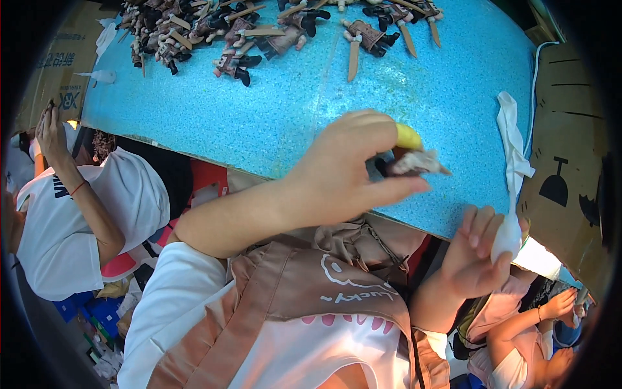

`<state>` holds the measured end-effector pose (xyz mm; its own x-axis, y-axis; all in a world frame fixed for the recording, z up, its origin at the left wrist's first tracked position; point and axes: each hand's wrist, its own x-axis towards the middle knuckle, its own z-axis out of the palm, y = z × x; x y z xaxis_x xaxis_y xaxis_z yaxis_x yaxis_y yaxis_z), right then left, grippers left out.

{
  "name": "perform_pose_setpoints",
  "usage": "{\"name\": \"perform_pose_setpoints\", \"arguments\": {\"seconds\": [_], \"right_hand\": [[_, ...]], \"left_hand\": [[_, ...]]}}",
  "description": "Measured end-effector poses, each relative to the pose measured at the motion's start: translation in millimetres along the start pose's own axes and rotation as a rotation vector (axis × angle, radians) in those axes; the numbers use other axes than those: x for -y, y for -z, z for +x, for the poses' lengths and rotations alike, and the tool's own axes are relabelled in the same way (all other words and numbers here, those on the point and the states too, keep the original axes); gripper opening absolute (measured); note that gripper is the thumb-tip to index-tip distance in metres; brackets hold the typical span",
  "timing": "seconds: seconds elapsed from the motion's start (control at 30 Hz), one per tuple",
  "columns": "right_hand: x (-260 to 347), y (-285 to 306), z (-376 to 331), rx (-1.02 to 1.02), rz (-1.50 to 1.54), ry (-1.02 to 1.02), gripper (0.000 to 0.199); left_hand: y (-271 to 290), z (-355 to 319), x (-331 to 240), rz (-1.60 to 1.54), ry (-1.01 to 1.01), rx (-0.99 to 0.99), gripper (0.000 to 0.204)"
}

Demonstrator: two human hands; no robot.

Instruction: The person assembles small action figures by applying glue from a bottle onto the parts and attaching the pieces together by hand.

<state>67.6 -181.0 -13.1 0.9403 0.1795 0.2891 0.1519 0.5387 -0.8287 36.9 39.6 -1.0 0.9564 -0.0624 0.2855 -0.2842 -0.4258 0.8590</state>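
Note:
Over the front part of the blue table (pixel 272 123), my left hand (pixel 343 168) is closed on a small brown-and-grey figurine (pixel 414 163). The figurine is blurred and partly hidden by the fingers; its dark end points into the palm. A yellow cover (pixel 408 136) wraps one fingertip of that hand. At the table's right front corner, my right hand (pixel 476 256) grips a small white squeeze bottle (pixel 508 236) between thumb and fingers. The bottle is apart from the figurine. Just beyond it lies a twisted white cloth strip (pixel 510 139).
Many brown figurines with dark boots and tan blade-like pieces (pixel 194 32) are heaped along the far side. One figurine (pixel 369 37) lies apart. Another white bottle (pixel 102 76) lies far left. Cardboard boxes (pixel 564 142) flank the table. People work at left (pixel 97 214) and lower right (pixel 518 337).

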Motion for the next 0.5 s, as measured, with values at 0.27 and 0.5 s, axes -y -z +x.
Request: {"name": "perform_pose_setpoints", "arguments": {"seconds": [0.27,0.5], "right_hand": [[18.4,-26.1,-27.3,0.119,-0.498,0.425,0.034],[0.9,-24.5,-27.7,0.166,-0.739,0.718,0.023]], "left_hand": [[-22.5,-2.6,3.5,-0.412,0.057,-0.041,0.032],[-25.8,-1.6,1.8,-0.397,0.03,-0.111,0.029]]}}
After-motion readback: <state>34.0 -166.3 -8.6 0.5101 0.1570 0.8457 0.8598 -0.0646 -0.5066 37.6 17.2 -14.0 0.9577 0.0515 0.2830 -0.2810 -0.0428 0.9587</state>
